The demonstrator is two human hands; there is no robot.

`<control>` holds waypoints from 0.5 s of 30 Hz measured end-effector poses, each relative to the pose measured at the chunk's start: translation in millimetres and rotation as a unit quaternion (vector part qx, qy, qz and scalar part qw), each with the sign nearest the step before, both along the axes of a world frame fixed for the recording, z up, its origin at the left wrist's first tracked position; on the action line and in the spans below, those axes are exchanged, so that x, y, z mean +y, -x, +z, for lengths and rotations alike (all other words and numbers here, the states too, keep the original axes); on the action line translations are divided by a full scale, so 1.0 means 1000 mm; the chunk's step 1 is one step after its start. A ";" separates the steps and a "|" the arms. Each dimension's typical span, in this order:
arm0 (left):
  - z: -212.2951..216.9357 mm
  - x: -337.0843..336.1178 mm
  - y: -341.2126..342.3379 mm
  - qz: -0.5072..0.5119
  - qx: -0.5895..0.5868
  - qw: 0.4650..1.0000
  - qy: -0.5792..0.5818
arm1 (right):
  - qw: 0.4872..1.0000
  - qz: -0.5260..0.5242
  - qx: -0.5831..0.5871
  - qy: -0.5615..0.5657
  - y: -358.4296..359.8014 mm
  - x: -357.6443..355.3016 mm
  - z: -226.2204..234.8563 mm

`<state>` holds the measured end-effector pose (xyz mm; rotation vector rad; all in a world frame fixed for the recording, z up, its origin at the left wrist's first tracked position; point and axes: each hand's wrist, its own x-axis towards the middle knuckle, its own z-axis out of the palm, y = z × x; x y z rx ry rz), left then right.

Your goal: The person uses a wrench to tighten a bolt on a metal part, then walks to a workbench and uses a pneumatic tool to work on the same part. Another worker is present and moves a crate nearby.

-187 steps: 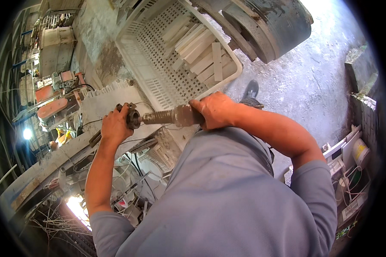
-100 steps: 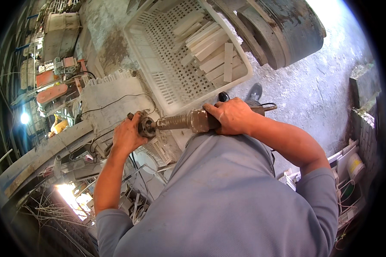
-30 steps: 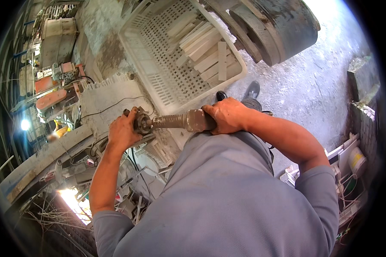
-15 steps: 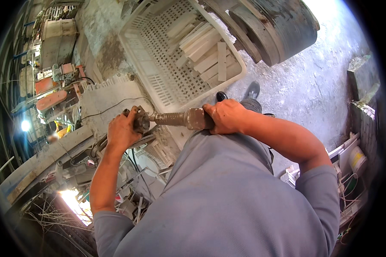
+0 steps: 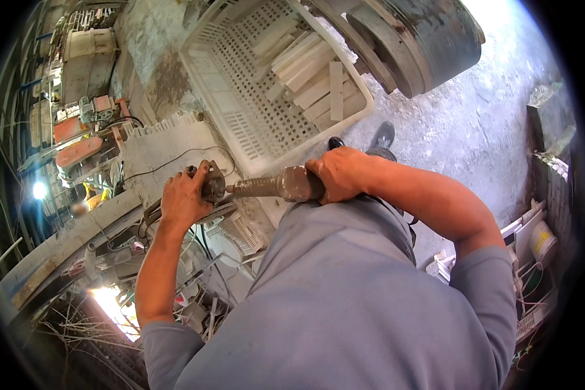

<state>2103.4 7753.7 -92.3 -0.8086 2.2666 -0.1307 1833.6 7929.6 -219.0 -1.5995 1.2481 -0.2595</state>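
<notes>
My right hand point(image 5: 342, 174) is wrapped round the thick end of a dusty brown tool point(image 5: 266, 186), stepped and tapering like a straight power tool. Its narrow end points left toward a dark, rounded metal piece with a flange point(image 5: 212, 183). That piece is gripped by my left hand point(image 5: 187, 200), thumb on top and fingers mostly out of sight. The tool's tip is right beside the metal piece; whether they touch is hard to make out. Both are held in front of my waist.
Ahead stands a pale perforated plastic crate point(image 5: 276, 153) holding several light strips point(image 5: 305, 68). Behind it on the right lies a large dark drum point(image 5: 435, 45). A dusty board with a cable point(image 5: 169, 153) is at left, near orange-red equipment point(image 5: 78, 151). Clutter fills the lower left.
The metal piece and the tool's tip have come slightly apart or turned against each other. My right hand has shifted a little to the left. Both grips remain.
</notes>
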 end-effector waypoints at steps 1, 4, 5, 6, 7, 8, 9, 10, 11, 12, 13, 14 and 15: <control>0.000 0.000 -0.001 0.000 0.001 1.000 0.000 | 1.000 -0.001 -0.006 0.003 0.000 0.000 0.000; 0.000 -0.001 -0.001 0.006 0.003 1.000 0.001 | 1.000 0.005 -0.004 -0.005 0.000 0.000 -0.003; 0.001 -0.001 0.000 0.012 0.003 1.000 0.001 | 1.000 0.004 -0.008 0.002 0.000 0.001 -0.003; 0.001 -0.001 0.001 0.019 0.002 1.000 0.001 | 1.000 0.002 -0.011 0.009 0.001 0.002 -0.004; 0.000 -0.002 0.000 0.020 0.007 1.000 0.002 | 1.000 0.000 -0.015 0.016 0.001 0.003 -0.005; 0.000 -0.003 -0.001 0.022 0.011 1.000 0.003 | 1.000 -0.004 -0.016 0.020 0.001 0.003 -0.006; -0.001 -0.004 -0.002 0.024 0.016 1.000 0.004 | 1.000 -0.008 -0.017 0.023 0.000 0.004 -0.007; -0.002 -0.004 -0.004 0.019 0.019 1.000 0.000 | 0.999 -0.012 -0.018 0.026 -0.001 0.005 -0.008; -0.002 -0.005 -0.005 0.013 0.023 1.000 -0.004 | 0.999 -0.014 -0.011 0.030 -0.001 0.005 -0.009; -0.003 -0.006 -0.005 0.006 0.027 1.000 -0.007 | 0.999 -0.015 -0.003 0.033 -0.002 0.006 -0.009; -0.004 -0.006 -0.005 0.010 0.031 0.999 -0.009 | 0.999 -0.017 0.004 0.036 -0.002 0.008 -0.009; -0.005 -0.005 -0.005 0.016 0.035 0.999 -0.013 | 0.999 -0.023 0.002 0.041 -0.002 0.009 -0.008; -0.006 -0.004 -0.006 0.023 0.038 0.999 -0.016 | 0.999 -0.028 -0.001 0.045 -0.002 0.010 -0.007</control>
